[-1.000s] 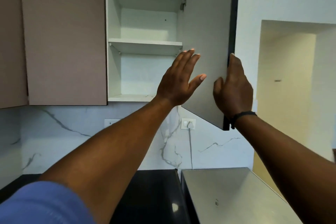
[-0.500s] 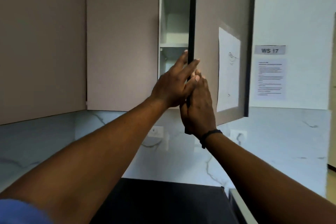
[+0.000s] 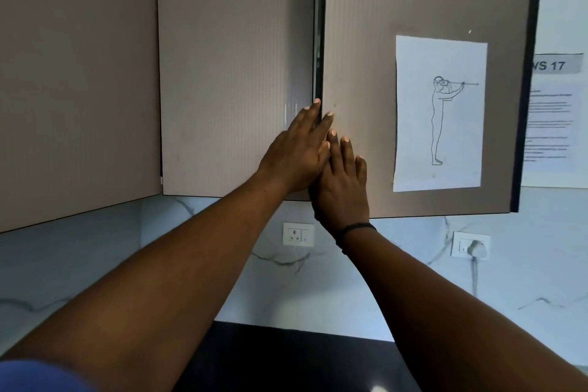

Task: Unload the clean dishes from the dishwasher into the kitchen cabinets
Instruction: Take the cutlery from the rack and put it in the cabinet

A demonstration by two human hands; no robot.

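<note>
While both hands lie flat, fingers straight, on the door (image 3: pixel 359 41), left hand (image 3: pixel 297 154) across its dark gap, right hand (image 3: pixel 342 191) just below: risk of pinching left fingertips (image 3: pixel 316 102) there; no dishes or dishwasher in view.

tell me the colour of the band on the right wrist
Black, a thin black wristband; seen in the head view.

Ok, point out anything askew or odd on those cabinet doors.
Nothing damaged. The taupe ribbed cabinet door isn't flush: a dark gap shows along its left edge, where both hands lie flat. The white line-drawing sheet hangs slightly tilted.
</note>
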